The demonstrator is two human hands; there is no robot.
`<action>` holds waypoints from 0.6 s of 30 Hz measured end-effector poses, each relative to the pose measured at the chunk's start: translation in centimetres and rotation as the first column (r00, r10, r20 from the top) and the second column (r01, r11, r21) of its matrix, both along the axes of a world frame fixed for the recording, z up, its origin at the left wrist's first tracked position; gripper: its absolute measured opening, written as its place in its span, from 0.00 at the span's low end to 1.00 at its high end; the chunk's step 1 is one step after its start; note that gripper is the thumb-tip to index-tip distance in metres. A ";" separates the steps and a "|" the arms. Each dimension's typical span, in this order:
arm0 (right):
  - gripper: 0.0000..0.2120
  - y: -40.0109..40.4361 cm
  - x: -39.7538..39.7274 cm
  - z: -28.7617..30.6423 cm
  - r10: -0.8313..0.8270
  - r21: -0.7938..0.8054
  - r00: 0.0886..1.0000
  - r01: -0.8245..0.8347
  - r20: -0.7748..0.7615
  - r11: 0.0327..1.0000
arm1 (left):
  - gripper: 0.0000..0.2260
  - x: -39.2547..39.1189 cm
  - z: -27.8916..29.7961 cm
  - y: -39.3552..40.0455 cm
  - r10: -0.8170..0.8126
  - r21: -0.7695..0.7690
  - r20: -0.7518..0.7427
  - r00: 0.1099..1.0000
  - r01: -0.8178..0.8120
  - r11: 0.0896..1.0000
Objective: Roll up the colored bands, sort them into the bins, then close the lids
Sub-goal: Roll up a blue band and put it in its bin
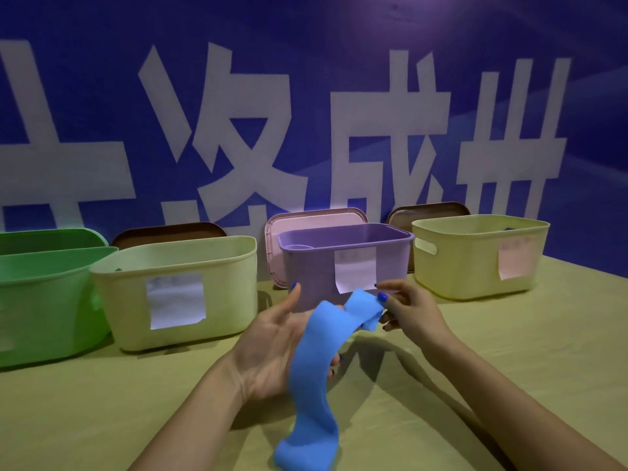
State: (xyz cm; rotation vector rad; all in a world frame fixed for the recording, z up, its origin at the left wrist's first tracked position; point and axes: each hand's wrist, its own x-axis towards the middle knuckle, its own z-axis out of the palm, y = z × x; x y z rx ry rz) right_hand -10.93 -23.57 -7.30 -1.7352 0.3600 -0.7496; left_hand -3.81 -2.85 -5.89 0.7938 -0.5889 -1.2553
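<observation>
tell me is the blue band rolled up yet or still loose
Still loose. The blue band hangs as a long strip from the right hand, which pinches its top end, past the left hand down to the table.

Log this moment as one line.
left hand: open under soft blue elastic band | right hand: pinches band end | four plastic bins: lids off
</observation>
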 end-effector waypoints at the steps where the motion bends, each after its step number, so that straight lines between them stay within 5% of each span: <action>1: 0.08 0.2 -0.3 0.5 0.034 0.071 0.998 -0.039 0.061 0.997 | 0.34 0.3 -0.1 0.0 0.007 0.040 0.050 0.999 -0.009 0.999; 3: 0.08 0.7 -1.0 1.2 0.088 0.127 0.987 -0.106 0.136 0.986 | 0.27 1.2 -1.0 -0.3 0.232 0.218 0.287 0.929 -0.299 0.929; 6: 0.09 1.4 -1.6 1.7 0.176 0.035 0.977 -0.181 0.119 0.983 | 0.21 1.7 -2.0 -0.8 0.559 0.117 0.522 0.645 -0.703 0.702; 8: 0.09 1.9 -1.9 2.0 0.249 -0.001 0.963 -0.250 0.103 0.968 | 0.23 1.5 -1.6 -0.8 0.577 -0.006 0.613 0.540 -0.727 0.687; 13: 0.08 2.9 -2.6 2.5 0.383 -0.038 0.922 -0.381 0.063 0.924 | 0.13 -0.3 0.3 -1.4 0.544 -0.194 0.670 0.505 -0.589 0.785; 18: 0.07 3.2 -2.9 2.7 0.380 -0.061 0.924 -0.378 0.030 0.924 | 0.04 -1.5 0.3 -2.0 0.601 -0.249 0.712 0.364 -0.669 0.700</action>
